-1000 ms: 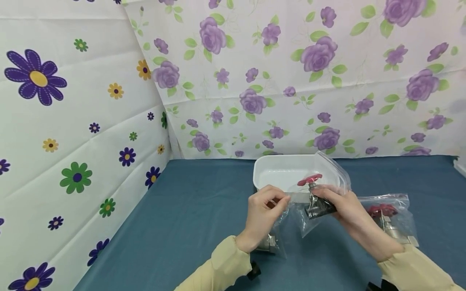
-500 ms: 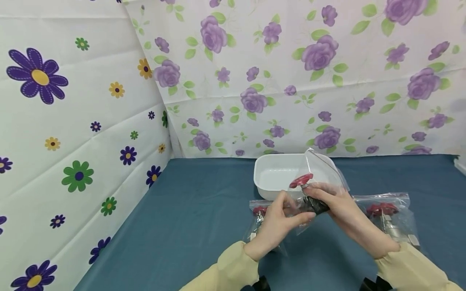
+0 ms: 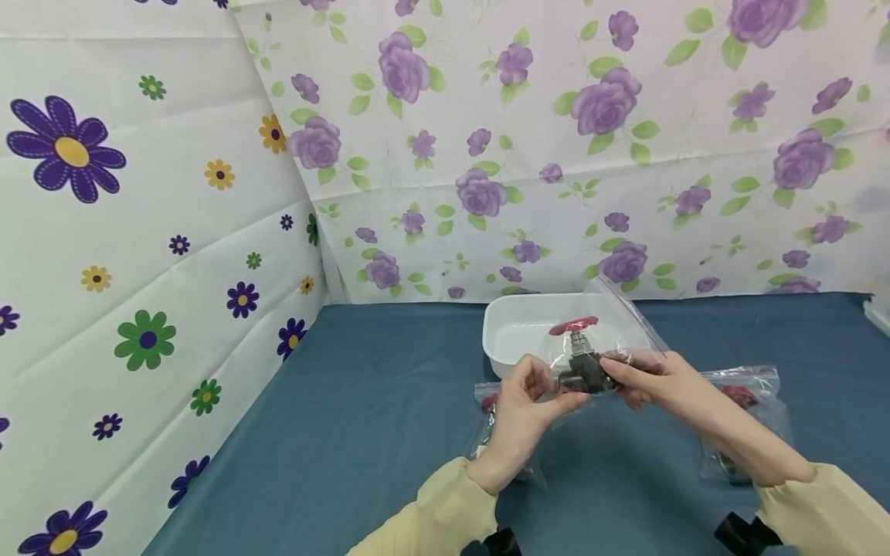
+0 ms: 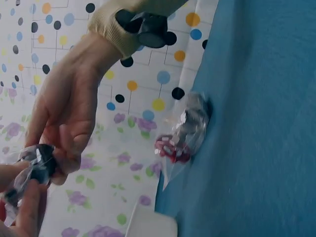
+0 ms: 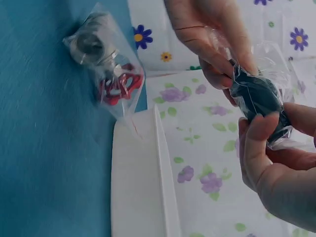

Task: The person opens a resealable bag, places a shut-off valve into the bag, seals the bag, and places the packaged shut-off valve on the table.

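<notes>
A black valve [image 3: 585,373] with a red handwheel [image 3: 573,325] is held up inside a clear zip bag, the wheel upward, in front of the white tray [image 3: 518,328]. My left hand [image 3: 520,423] pinches its left end through the plastic. From the other side, my right hand [image 3: 664,386] grips the black body [image 5: 256,96], thumb in front. On the table, partly behind my left hand and wrist, lies another bagged valve with a red wheel [image 5: 121,84]. A third bagged valve [image 4: 190,121] lies at the right, partly covered by my right forearm in the head view.
The blue tablecloth [image 3: 361,401] covers the surface. Flowered cloth [image 3: 431,154] hangs behind, and another patterned cloth [image 3: 181,293] stands along the left. A white object [image 3: 878,313] shows at the far right edge.
My left hand has come from the bag's edge to the valve's left end. The valve has been turned more upright, and my right hand has shifted to the right along its body.
</notes>
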Tool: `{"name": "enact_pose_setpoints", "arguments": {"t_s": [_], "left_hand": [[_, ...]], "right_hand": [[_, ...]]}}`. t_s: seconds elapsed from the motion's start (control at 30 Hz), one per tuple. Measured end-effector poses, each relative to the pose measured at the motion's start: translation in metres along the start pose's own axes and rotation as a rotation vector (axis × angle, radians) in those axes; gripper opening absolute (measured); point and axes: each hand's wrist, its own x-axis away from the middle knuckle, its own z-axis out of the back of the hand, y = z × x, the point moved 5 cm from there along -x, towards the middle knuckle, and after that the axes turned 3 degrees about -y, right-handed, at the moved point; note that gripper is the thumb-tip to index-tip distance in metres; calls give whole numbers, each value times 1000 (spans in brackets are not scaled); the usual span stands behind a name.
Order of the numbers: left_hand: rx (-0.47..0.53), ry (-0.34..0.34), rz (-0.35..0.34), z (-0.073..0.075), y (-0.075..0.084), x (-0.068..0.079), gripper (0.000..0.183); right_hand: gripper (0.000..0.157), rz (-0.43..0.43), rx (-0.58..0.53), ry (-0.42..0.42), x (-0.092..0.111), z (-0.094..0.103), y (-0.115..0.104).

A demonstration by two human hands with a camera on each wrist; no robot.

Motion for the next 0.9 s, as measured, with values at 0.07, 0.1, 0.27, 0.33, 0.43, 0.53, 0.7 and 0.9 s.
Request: {"name": "enact_pose_setpoints", "arguments": {"t_s": [0.07, 0.1, 0.27, 0.33, 0.43, 0.53, 0.7, 0.9], "left_hand": [[21, 39, 16, 1, 0, 0, 31], [37, 59, 26, 1, 0, 0, 32], [116, 127, 49, 1, 0, -2, 34], [135, 139, 60, 1, 0, -3, 34], [161, 159, 90, 0, -3, -3, 36], [170, 189, 137, -1, -8, -2, 40], [158, 202, 210, -1, -13, -1, 48], [169, 162, 221, -2, -11, 1, 47]], "right_hand": [[41, -29, -104, -10, 0, -1, 1], [46, -36, -163, -15, 0, -2, 2], [54, -11, -326, 2, -2, -11, 2], [55, 5, -321, 31, -1, -13, 2], [54, 18, -247, 90, 0, -15, 2], [52, 37, -161, 143, 1, -17, 3], [45, 92, 46, 256, 0, -17, 4], [38, 176, 400, 324, -1, -15, -2]]}}
